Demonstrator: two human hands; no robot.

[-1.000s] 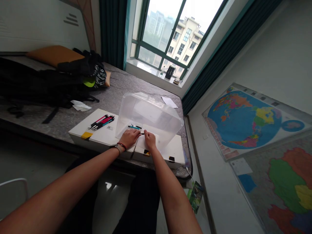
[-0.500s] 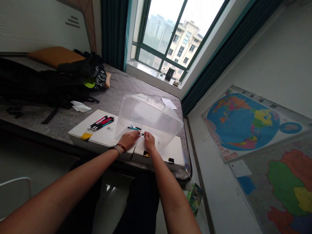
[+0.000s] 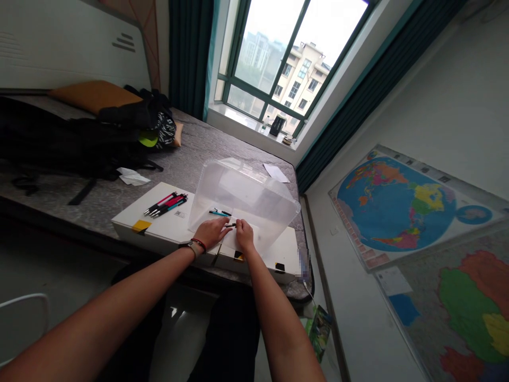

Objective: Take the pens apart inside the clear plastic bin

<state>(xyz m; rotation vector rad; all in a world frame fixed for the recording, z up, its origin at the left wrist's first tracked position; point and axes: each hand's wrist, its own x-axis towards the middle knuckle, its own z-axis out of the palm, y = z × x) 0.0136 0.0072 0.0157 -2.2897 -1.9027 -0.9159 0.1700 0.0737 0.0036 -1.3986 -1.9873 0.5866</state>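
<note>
Behind the front edge of the white boxes (image 3: pixel 286 249), at the mouth of the clear bin (image 3: pixel 242 185), our right hand (image 3: pixel 244 234) pinched 1 slim dark pen part (image 3: pixel 231 225). Our left hand (image 3: pixel 210 232) had just parted its fingers slightly; we could not tell whether it gripped. The right, we judged, now steadied the piece.

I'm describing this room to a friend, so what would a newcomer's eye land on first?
Probably the bright window at top centre, then the colourful world map on the right-hand wall. Near the middle, a translucent bin opens toward the person, where the right hand pinches a small dark piece, the left hand close by. Left of the bin, colourful pens lie bunched on a white box.
</note>
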